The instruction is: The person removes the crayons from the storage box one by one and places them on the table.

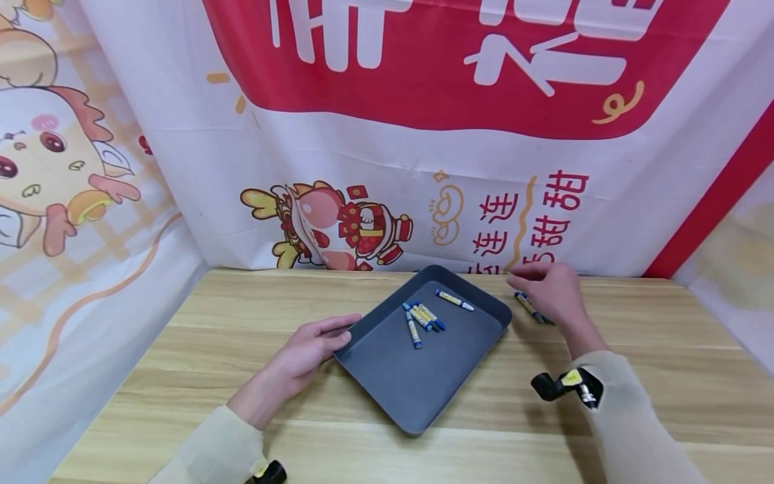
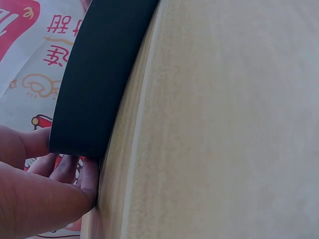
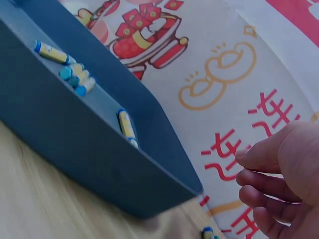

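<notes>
Your left hand [image 1: 308, 353], fingers straight, rests against the near-left rim of the grey tray [image 1: 387, 383] holding blue crayons [image 1: 423, 316], while your right hand [image 1: 553, 292] hovers loosely curled, holding nothing, over a crayon [image 1: 529, 306] on bare table [image 1: 665, 349] below the banner [image 1: 532, 222].

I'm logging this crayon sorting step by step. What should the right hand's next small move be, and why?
Probably lower the right hand onto the loose crayons beside it and pinch one. They lie on the table outside the tray, which already has several crayons in it. The hand's fingers hang curled and hold nothing, and the left hand rests against the tray's edge.
</notes>
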### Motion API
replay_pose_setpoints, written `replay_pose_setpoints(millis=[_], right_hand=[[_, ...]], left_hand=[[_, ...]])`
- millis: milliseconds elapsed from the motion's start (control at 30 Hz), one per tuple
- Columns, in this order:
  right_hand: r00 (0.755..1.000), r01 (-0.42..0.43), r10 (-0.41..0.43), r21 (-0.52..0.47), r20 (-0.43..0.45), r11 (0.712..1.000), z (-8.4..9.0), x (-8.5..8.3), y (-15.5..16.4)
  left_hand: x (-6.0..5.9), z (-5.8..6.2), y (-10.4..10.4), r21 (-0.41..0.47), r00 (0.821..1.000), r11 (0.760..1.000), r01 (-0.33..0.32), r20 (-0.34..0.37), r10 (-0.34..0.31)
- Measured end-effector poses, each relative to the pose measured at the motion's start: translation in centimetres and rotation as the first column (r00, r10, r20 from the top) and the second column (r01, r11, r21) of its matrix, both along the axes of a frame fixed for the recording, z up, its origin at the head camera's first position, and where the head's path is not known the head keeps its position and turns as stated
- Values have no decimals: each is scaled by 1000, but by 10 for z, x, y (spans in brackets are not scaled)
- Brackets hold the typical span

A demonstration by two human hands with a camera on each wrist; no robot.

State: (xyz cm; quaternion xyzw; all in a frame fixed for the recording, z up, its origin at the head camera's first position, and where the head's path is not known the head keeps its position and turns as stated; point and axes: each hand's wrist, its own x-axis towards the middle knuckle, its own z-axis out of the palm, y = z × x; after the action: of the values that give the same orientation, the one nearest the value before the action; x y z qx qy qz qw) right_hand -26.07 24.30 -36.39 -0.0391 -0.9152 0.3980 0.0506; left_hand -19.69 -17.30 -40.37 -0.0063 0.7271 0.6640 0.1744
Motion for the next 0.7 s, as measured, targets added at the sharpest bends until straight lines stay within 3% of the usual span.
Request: replay_pose_setpoints(millis=[267,700], right_hand=[[999,-38,38,-14,-6,999,6,-3,-25],[994,-96,94,-36,-62,995,0,-7,-66]], left_hand=[[-1,-1,0,-1,1000,1000,3,-9,-3],[-2,-1,-1,6,1000,1000,17,-13,-17]])
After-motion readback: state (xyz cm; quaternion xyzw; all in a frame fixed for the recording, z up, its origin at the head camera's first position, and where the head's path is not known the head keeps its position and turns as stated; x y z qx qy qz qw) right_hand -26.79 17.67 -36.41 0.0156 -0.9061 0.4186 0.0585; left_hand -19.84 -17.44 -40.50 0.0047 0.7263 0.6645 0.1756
